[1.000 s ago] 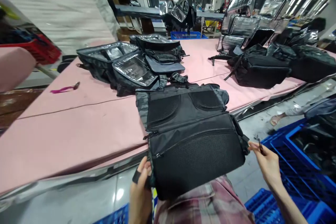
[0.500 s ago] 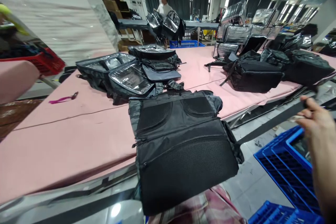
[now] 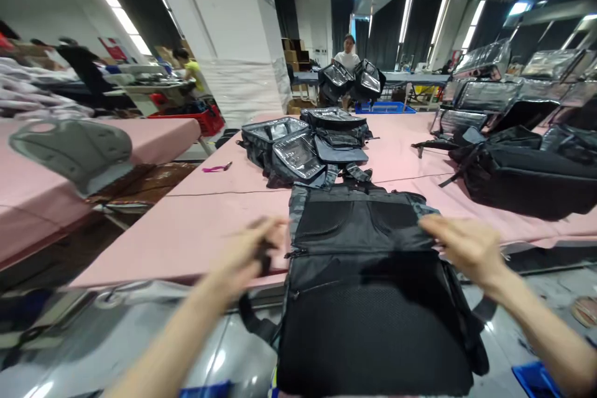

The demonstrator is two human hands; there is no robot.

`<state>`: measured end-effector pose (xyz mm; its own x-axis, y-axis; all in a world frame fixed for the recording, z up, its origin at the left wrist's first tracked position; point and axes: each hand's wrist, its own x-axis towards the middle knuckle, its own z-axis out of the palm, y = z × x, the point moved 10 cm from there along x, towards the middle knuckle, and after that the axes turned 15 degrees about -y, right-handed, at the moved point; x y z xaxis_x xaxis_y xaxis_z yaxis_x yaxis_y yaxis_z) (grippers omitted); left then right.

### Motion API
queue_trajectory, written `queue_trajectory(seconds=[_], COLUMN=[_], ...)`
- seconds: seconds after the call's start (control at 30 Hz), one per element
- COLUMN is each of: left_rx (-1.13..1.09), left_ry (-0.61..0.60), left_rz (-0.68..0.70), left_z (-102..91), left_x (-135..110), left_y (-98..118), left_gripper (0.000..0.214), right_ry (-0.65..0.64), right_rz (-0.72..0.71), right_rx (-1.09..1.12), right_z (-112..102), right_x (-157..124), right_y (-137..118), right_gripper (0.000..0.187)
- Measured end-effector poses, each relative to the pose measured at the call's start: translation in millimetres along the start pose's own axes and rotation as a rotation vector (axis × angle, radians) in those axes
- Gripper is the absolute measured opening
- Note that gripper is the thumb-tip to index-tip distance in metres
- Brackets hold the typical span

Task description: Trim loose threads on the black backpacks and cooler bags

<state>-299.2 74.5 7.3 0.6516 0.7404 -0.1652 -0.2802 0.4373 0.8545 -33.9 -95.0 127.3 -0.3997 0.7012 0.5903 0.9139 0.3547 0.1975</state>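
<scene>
A black backpack [image 3: 368, 298] lies back-side up, half on the pink table [image 3: 219, 224] and half over its near edge toward me. My left hand [image 3: 245, 255] hovers at the bag's upper left corner. It is motion-blurred, its fingers are curled, and something dark sits at the fingertips. My right hand [image 3: 461, 245] rests at the bag's upper right edge with its fingers stretched toward the mesh back panel. A black strap loop [image 3: 254, 323] hangs off the bag's left side.
Open silver-lined bags [image 3: 298, 152] are piled farther along the table, with more black bags [image 3: 527, 177] at the right. A pink-handled tool [image 3: 215, 168] lies at the left edge. A person [image 3: 347, 62] holds two bags at the far end. A grey chair [image 3: 74, 152] stands left.
The view has lifted and swung right. My left hand came up from under the bag's bottom corner. My right hand came in from the far right onto the bag's upper edge.
</scene>
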Motion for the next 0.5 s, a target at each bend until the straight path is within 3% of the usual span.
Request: queue_trajectory(seconds=[0.1,0.2,0.27,0.4,0.5], left_rx=[0.042,0.026,0.041,0.094,0.018], left_ry=[-0.174,-0.364,-0.385,-0.221,-0.295], left_rz=[-0.118,-0.233,-0.21,-0.088,-0.141], left_z=[63.9,113.5,121.2,102.0,111.4], left_x=[18.8,27.0,29.6,34.7,34.8], left_y=[-54.6,-98.1,-101.9,-83.2,-86.2], left_gripper=[0.042,0.054,0.053,0.05,0.048], right_ry=[-0.061,-0.034,-0.005,0.004,-0.026], right_rz=[-0.171,-0.158,-0.142,-0.095,-0.036], right_rx=[0.003,0.063,0.137,0.324,0.425], right_z=[36.6,50.3,50.4,51.5,60.2], right_x=[25.5,34.2,34.4,37.8,43.1], right_y=[-53.1,-58.8,-49.8,-31.0,-22.1], right_gripper=[0.033,0.037,0.039,0.038,0.037])
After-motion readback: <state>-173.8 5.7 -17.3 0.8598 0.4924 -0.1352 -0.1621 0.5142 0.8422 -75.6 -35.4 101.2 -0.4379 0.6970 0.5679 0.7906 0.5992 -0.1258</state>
